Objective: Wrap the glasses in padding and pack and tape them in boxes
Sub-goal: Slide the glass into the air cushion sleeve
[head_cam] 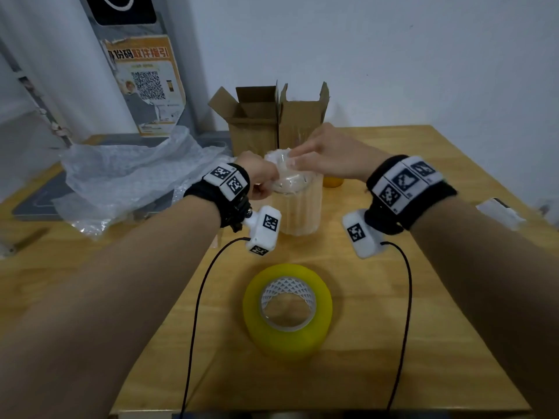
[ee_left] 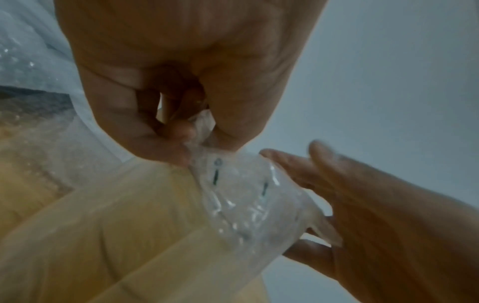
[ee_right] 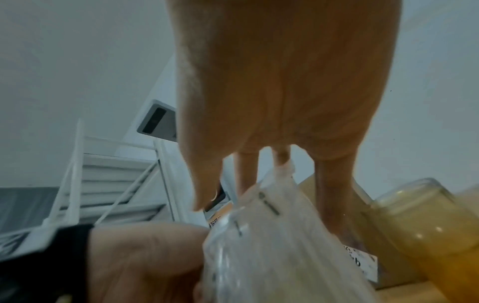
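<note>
At frame centre, the left hand (head_cam: 260,179) pinched padding (ee_left: 233,194) over the glass (head_cam: 298,204); the right hand (head_cam: 326,158), fingers straight, tucked it. Next, probably boxing.

padded glass (head_cam: 298,204) upright, open boxes (head_cam: 273,122) behind

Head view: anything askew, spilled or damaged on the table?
Nothing stands out. The wrapped glass stands upright, both hands at its top; the left hand pinches the padding. Tape roll lies flat, the boxes stand open.
</note>
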Available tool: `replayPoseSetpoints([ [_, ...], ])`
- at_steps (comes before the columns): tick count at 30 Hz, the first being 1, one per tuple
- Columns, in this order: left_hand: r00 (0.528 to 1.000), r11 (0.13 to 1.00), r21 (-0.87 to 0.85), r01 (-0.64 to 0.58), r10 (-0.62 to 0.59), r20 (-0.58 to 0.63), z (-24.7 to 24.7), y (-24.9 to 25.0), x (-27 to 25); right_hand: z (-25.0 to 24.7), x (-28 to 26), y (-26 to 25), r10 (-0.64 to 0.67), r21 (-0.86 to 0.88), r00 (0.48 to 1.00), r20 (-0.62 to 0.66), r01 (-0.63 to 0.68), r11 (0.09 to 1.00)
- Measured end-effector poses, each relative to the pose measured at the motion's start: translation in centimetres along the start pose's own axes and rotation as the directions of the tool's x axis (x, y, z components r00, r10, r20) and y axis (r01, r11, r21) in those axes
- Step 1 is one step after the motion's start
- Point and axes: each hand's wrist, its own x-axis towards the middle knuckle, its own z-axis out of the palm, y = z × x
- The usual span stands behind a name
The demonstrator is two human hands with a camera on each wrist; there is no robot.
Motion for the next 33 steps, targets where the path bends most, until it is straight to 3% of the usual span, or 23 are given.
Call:
replayPoseSetpoints([
  [5,0.994,0.993,0.048,-0.11,0.108,0.032,-0.2,0.1,0.0,0.8,-0.5,1.0,-0.135,-0.239,0.991,0.006,0.133,0.962],
  [12,0.921,0.912,0.129,-0.389,0.379,0.093,-3.3,0.7,-0.1,-0.1,1.7,0.2,-0.022,-0.445,0.984,0.179,0.1,0.89],
  [21,0.912,0.862,0.299,-0.409,0.374,0.169,-2.0,0.2,-1.0,1.3,2.6,-0.5,0.007,-0.471,0.971,0.238,0.11,0.875],
  [24,0.921,0.831,0.398,-0.389,0.335,0.2,-1.5,0.1,-1.0,1.5,1.8,-0.3,-0.047,-0.427,0.982,0.181,0.122,0.896],
  [27,0.933,0.785,0.505,-0.359,0.304,0.192,-1.1,0.5,-0.7,2.0,1.4,0.1,-0.056,-0.295,0.998,0.033,0.064,0.953],
  [30,0.957,0.7,0.655,-0.284,0.244,0.154,-0.7,1.0,-0.1,2.6,1.4,-0.1,-0.016,-0.144,0.993,-0.119,-0.002,0.99],
  [33,0.969,0.632,0.739,-0.232,0.22,0.116,-0.2,1.2,0.2,3.0,1.4,-0.4,0.038,-0.063,0.985,-0.165,-0.049,0.997],
])
